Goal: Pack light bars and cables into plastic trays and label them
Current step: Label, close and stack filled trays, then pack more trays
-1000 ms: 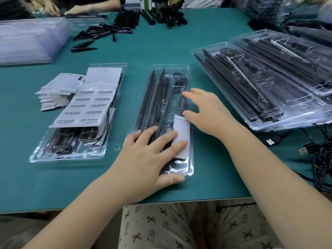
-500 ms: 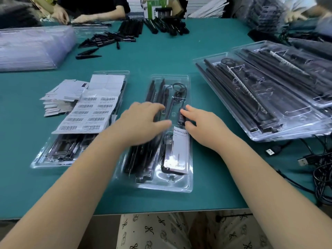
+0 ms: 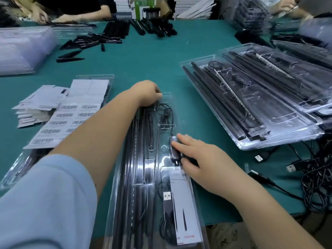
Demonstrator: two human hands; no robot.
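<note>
1. A long clear plastic blister tray (image 3: 162, 169), loaded with black light bars (image 3: 133, 155) and a black USB cable (image 3: 167, 200), is seen lying on the green table (image 3: 143, 63), in front of the person.
2. Its far end is gripped by the curled left hand (image 3: 146, 94); straight right fingers (image 3: 179, 141) are pressed on the cable's inline controller (image 3: 174, 150).
3. The closing step is judged under way; a label from the white barcode sheet (image 3: 66, 119) is likely needed next.

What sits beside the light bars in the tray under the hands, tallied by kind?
In the middle tray:
Inline switch: 1
USB plug: 1
Printed card: 1
Total: 3
The light bars are too blurred to count.
</note>
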